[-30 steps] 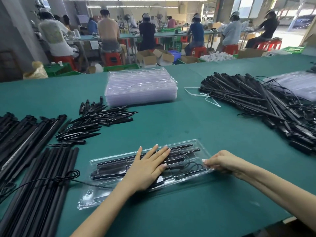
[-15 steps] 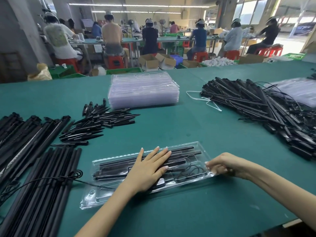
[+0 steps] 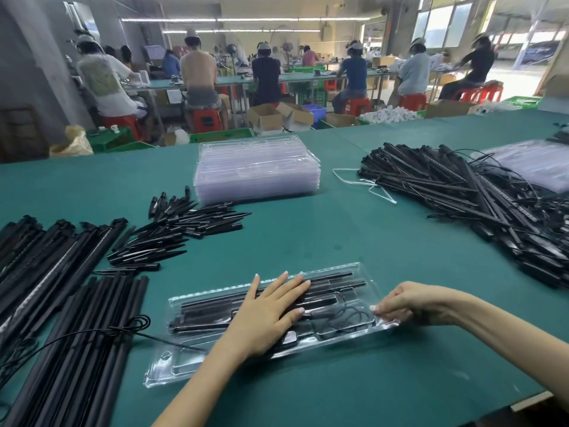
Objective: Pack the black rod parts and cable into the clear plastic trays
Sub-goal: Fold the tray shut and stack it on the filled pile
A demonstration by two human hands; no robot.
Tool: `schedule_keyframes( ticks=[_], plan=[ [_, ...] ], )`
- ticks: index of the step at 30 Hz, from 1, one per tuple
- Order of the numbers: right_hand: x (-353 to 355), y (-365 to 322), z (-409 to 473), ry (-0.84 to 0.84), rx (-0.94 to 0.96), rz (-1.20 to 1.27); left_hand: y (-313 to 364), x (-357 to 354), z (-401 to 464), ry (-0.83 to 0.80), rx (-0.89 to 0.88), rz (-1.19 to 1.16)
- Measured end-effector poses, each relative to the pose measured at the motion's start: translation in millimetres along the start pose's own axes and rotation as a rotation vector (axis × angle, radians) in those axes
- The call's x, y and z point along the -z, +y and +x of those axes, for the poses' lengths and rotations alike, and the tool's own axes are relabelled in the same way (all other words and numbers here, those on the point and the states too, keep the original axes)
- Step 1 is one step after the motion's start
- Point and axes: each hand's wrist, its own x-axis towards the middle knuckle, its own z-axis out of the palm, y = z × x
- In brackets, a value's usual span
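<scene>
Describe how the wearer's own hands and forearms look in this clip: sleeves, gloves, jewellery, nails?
Both forearms are bare as far as the frame shows, with no sleeves in view. The left hand and right hand wear no gloves, and no rings, watch or bracelet show. The fingernails look pale and glossy, extending slightly past the fingertips.

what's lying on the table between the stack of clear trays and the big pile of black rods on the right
In the head view, a loose white strap lies on the green table between the tray stack and the rod pile.

Seated workers, red stools, cardboard boxes.
</scene>
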Motion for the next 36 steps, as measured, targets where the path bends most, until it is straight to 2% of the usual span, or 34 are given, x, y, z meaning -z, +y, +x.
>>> schedule_keyframes(
  ticks=[3, 10, 14, 16, 19, 21, 24, 26, 27, 28, 29, 30, 31, 32, 34, 36],
  plan=[
    [-1, -2, 0, -0.053, -0.028, -0.032, 1, 0, -1, -0.022, -0.001, -0.003],
    [-9, 0, 3, 0.099, 0.024, 0.167, 1, 3, 1, 0.014, 0.012, 0.000],
    [-16, -1, 5, 0.199, 0.003, 0.124, 1, 2, 0, 0.014, 0.000, 0.010],
    [-17, 0, 7, 0.251, 0.005, 0.094, 0, 6, 0, 0.070, 0.000, -0.202],
    [-14, 1, 8, 0.243, -0.020, 0.053, -7, 20, -6, 0.344, 0.094, -0.881],
    [-13, 0, 5, 0.217, -0.029, -0.045, -13, 23, -11, 0.480, 0.189, -1.045],
    [-13, -7, -4, 0.263, 0.036, -0.332, -15, 18, -10, 0.544, 0.269, -1.097],
    [-16, -15, -11, 0.422, 0.073, -0.726, -18, 17, -7, 0.576, 0.304, -1.233],
    [-20, -19, -14, 0.589, 0.098, -0.953, -19, 18, -6, 0.585, 0.323, -1.301],
    [-27, -23, -16, 0.779, 0.166, -1.126, -21, 18, -5, 0.585, 0.340, -1.341],
    [-36, -25, -15, 0.912, 0.333, -1.173, -22, 19, -3, 0.571, 0.353, -1.345],
    [-50, -26, -12, 0.908, 0.593, -1.102, -22, 18, -2, 0.546, 0.364, -1.312],
    [-69, -28, -12, 0.805, 0.830, -1.013, -21, 18, -1, 0.517, 0.369, -1.247],
    [-91, -29, -10, 0.689, 0.995, -1.039, -20, 19, -2, 0.485, 0.366, -1.156],
    [-129, -25, 3, 0.580, 1.092, -1.295, -18, 20, -2, 0.417, 0.323, -0.944],
    [-148, -25, 15, 0.577, 1.083, -1.375, -16, 22, -4, 0.353, 0.253, -0.759]
  ],
)
